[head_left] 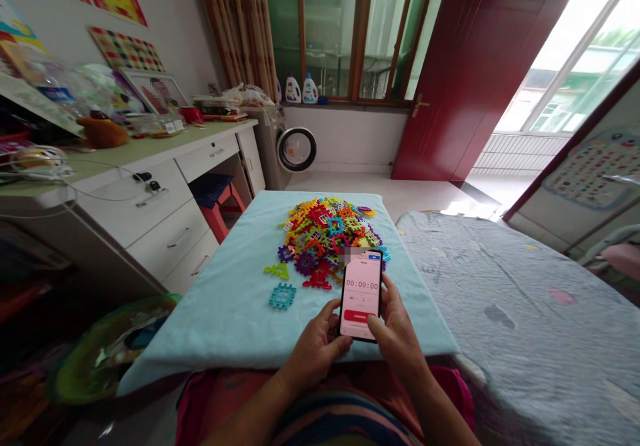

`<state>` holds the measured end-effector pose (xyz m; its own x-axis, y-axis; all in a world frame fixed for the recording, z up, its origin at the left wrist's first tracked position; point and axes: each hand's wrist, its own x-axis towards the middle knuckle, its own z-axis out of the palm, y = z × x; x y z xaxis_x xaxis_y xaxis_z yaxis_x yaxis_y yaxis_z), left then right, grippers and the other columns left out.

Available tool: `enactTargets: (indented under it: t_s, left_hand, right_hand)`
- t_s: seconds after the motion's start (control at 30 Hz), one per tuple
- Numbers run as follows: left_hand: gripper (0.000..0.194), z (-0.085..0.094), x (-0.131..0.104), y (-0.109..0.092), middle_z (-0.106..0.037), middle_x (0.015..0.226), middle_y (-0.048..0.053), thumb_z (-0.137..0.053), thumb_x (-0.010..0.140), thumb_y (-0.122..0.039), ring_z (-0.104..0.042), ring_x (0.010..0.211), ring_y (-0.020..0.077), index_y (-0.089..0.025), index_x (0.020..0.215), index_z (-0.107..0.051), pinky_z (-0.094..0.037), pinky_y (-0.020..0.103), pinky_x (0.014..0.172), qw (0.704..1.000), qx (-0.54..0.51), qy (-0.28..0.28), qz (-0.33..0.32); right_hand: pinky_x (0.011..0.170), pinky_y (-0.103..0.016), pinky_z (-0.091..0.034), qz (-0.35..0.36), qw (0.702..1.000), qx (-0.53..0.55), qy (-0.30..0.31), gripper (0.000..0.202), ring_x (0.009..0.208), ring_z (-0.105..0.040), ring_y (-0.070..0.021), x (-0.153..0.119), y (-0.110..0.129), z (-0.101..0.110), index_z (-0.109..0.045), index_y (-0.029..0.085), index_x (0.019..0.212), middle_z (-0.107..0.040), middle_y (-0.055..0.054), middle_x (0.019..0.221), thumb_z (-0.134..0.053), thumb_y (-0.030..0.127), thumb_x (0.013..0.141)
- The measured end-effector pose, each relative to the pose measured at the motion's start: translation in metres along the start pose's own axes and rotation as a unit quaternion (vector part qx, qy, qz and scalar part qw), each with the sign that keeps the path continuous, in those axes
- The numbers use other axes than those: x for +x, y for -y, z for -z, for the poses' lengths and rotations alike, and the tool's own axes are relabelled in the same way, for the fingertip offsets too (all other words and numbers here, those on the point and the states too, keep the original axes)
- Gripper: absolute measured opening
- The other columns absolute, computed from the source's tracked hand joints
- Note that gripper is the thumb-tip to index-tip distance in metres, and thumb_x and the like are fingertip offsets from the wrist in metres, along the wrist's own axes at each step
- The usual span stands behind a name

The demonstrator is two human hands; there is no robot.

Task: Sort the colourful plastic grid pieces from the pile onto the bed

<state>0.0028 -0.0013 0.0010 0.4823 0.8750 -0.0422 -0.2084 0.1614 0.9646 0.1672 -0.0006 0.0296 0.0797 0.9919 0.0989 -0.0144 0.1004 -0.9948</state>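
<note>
One view, from my head, facing forward and down over the cloth-covered tabletop's [225, 306] near edge. My left hand [316, 339], right hand [401, 333] and smartphone [361, 296] are close to the lens, low in frame. Tabletop's far edge lands mid-frame; washing machine [271, 156], window [330, 33], red door [465, 66] well beyond. Wide lens: desk [150, 213] past left edge, gray blanket [520, 286] past right.

The phone screen [361, 303] is pale pink, the tablecloth [220, 319] light blue, and the plastic pieces [325, 234] multicoloured
</note>
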Motion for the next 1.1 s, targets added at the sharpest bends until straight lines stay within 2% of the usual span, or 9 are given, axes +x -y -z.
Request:
enactTargets:
  t_s: [0.23, 0.47, 0.63, 0.8, 1.1]
  left_hand:
    - [0.068, -0.001, 0.0, -0.002, -0.07, 0.111, 0.009, -0.074, 0.082, -0.034, -0.062, 0.089, 0.019, -0.024, 0.141, -0.042, -0.043, 0.029, 0.075, 1.0, 0.001, 0.006, -0.008]
    - [0.07, 0.0, 0.0, -0.002, -0.07, 0.104, 0.008, -0.075, 0.081, -0.036, -0.06, 0.08, 0.0161, -0.022, 0.141, -0.041, -0.041, 0.026, 0.067, 1.0, 0.004, -0.001, -0.001]
    - [0.069, 0.0, 0.0, -0.003, -0.069, 0.113, 0.01, -0.074, 0.082, -0.034, -0.062, 0.086, 0.0177, -0.023, 0.141, -0.042, -0.044, 0.029, 0.076, 1.0, -0.002, 0.006, -0.007]
    - [0.068, 0.0, 0.0, -0.002, -0.069, 0.115, 0.009, -0.074, 0.082, -0.033, -0.062, 0.084, 0.0174, -0.024, 0.142, -0.043, -0.045, 0.03, 0.077, 1.0, 0.001, 0.002, -0.008]
    - [0.068, 0.003, 0.0, 0.003, -0.067, 0.123, 0.012, -0.072, 0.085, -0.037, -0.064, 0.096, 0.0211, -0.024, 0.143, -0.041, -0.046, 0.032, 0.082, 0.999, -0.003, 0.021, -0.029]
  right_hand:
    - [0.098, -0.041, -0.052, 0.003, 1.0, -0.009, -0.001, 0.084, 0.114, -0.064, -0.0231, 0.0, 0.002, 0.0, -0.027, 0.024, 0.148, -0.062, -0.009, 0.132, -0.053, 0.014, 0.069]
    - [0.096, -0.041, -0.054, 0.009, 1.0, -0.014, 0.002, 0.082, 0.111, -0.065, -0.0227, -0.001, 0.002, 0.0, -0.028, 0.025, 0.148, -0.063, -0.009, 0.13, -0.053, 0.014, 0.071]
    - [0.095, -0.041, -0.055, 0.011, 0.999, -0.038, -0.02, 0.082, 0.111, -0.065, -0.0237, 0.001, -0.002, -0.003, -0.027, 0.024, 0.149, -0.063, -0.01, 0.129, -0.057, 0.018, 0.073]
    - [0.097, -0.044, -0.054, 0.018, 0.996, -0.071, -0.043, 0.082, 0.117, -0.063, -0.0262, 0.002, -0.005, -0.005, -0.029, 0.023, 0.149, -0.062, -0.011, 0.13, -0.062, 0.024, 0.074]
    - [0.098, -0.043, -0.054, 0.039, 0.994, -0.092, -0.036, 0.086, 0.118, -0.063, -0.0257, 0.001, -0.008, -0.004, -0.025, 0.024, 0.153, -0.064, -0.01, 0.127, -0.064, 0.024, 0.076]
